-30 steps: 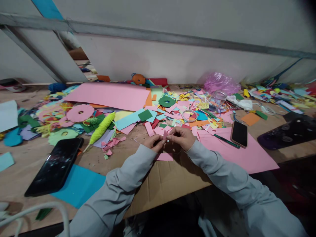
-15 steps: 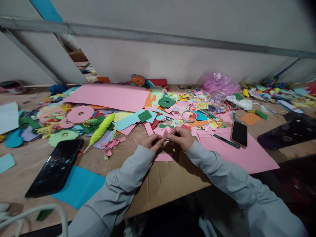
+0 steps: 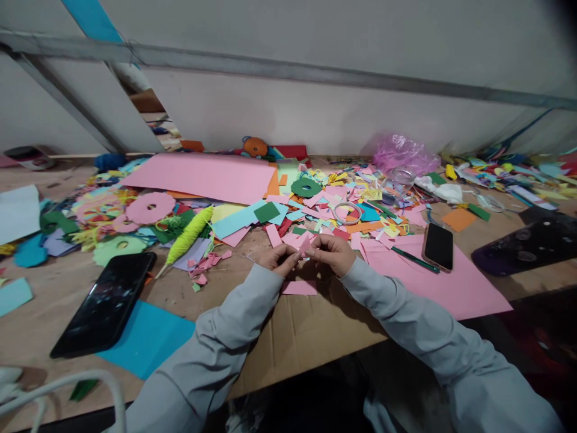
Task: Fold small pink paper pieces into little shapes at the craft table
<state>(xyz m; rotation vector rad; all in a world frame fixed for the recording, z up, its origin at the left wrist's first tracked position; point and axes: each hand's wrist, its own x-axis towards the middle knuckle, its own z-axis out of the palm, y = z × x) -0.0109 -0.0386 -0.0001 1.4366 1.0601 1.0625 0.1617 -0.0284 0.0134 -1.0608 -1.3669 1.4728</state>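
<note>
Between my fingertips is a small pink paper piece [image 3: 305, 245], its upper part rising to a point. My left hand [image 3: 278, 260] pinches it from the left, and my right hand [image 3: 332, 254] pinches it from the right. The two hands almost meet, and the fingers hide the lower part of the piece. Just below them a pink paper strip [image 3: 299, 288] lies on the brown cardboard [image 3: 311, 331]. Beyond the hands is a heap of cut paper scraps, with a pink strip [image 3: 273, 236] close to my left hand.
A black phone [image 3: 104, 304] lies at left on blue paper [image 3: 151, 340], near a lime yarn spindle [image 3: 188, 237]. At right are a smaller phone [image 3: 438, 246], a green pen [image 3: 415, 260], a large pink sheet [image 3: 460, 288] and a dark bottle [image 3: 525, 243]. A tape ring [image 3: 347, 213] lies among scraps.
The view has shifted slightly, so the table's things appear a little further right. Both hands still pinch the pink piece, whose pointed part now shows more clearly above the fingertips.
</note>
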